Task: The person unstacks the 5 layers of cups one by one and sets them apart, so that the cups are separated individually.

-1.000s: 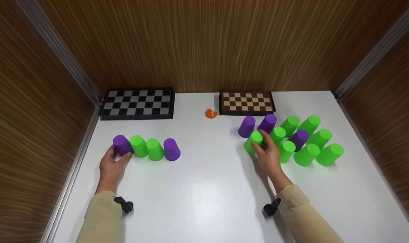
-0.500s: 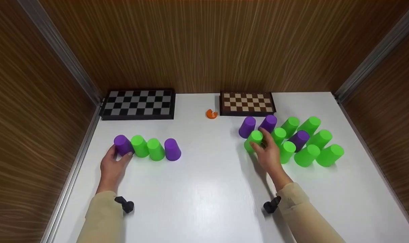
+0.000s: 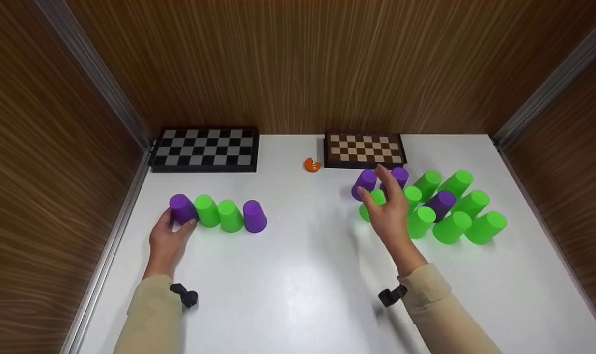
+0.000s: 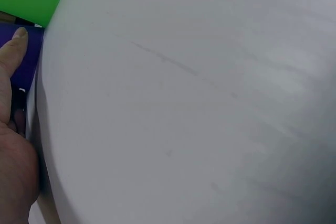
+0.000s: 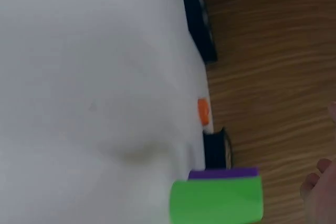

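Note:
At the left end of a row of upside-down cups, my left hand (image 3: 166, 243) holds a purple cup (image 3: 184, 210), thumb on its near right side. Two green cups, the first (image 3: 208, 211) and second (image 3: 230, 216), and another purple cup (image 3: 255, 217) continue the row to the right. The left wrist view shows the thumb (image 4: 17, 45) against the purple cup's wall. My right hand (image 3: 392, 216) hovers above a green cup (image 5: 215, 203) at the front left of the right-hand group, fingers spread and holding nothing. It partly covers that cup and a purple one behind.
Several green cups (image 3: 452, 227) and a few purple ones (image 3: 440, 205) stand upside down at the right. Behind lie a black-and-grey checkered board (image 3: 204, 150) and a brown checkered board (image 3: 364, 150), with an orange piece (image 3: 312, 165) between. Wooden walls (image 3: 288, 69) enclose the white table (image 3: 298, 275).
My right hand has let go of the green cup and risen above it, its fingers spreading. That cup stays on the table. My left hand keeps its hold on the purple cup.

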### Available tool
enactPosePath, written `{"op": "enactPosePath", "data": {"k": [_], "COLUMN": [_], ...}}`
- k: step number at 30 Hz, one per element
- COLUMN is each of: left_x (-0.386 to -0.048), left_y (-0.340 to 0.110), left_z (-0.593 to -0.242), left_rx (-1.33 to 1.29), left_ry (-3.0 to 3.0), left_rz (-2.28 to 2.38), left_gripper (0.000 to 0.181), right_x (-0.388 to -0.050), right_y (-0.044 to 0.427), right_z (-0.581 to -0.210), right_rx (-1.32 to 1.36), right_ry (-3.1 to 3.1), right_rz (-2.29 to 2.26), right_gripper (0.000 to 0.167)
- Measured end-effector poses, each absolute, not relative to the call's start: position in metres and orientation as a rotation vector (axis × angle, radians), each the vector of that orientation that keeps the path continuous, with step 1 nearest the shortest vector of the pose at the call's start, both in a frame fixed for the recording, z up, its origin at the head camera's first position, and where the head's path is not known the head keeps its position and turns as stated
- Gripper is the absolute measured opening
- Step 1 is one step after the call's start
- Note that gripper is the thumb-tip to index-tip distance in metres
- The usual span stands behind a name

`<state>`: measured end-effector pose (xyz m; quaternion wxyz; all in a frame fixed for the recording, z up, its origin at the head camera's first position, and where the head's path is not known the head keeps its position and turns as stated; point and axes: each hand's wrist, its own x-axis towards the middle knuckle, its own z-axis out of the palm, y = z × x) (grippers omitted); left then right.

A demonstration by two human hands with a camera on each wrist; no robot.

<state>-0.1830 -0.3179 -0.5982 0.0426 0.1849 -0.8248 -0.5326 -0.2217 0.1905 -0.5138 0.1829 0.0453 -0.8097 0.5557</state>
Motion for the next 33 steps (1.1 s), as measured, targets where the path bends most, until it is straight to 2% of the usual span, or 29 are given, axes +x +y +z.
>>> {"op": "enactPosePath", "data": {"k": [7, 21, 28, 33], "left_x": [-0.183, -0.185, -0.185, -0.184], "left_y": [-0.317, -0.319, -0.318, -0.318], "left_z": [-0.600, -0.600, -0.603, -0.603], "left_rx": [0.562, 0.546, 0.531, 0.536], "left_ry": [-2.532, -2.514, -2.490, -2.494], "left_rz": [-1.614, -1.602, -1.592, -1.588], "left_gripper": [0.083, 0.081, 0.080, 0.080], "right_x": [-0.228, -0.234, -0.229, -0.225], "right_y": [0.135, 0.018, -0.013, -0.020], "right_z": [-0.507, -0.535, -0.549, -0.559], "right_rx": [0.314, 0.449, 0.454, 0.380], "right_ry": [-2.297, -2.665, -2.671, -2.696], "right_rz": [1.663, 1.950, 2.022, 2.027], "right_gripper": [0.066, 0.067, 0.066, 0.058]}}
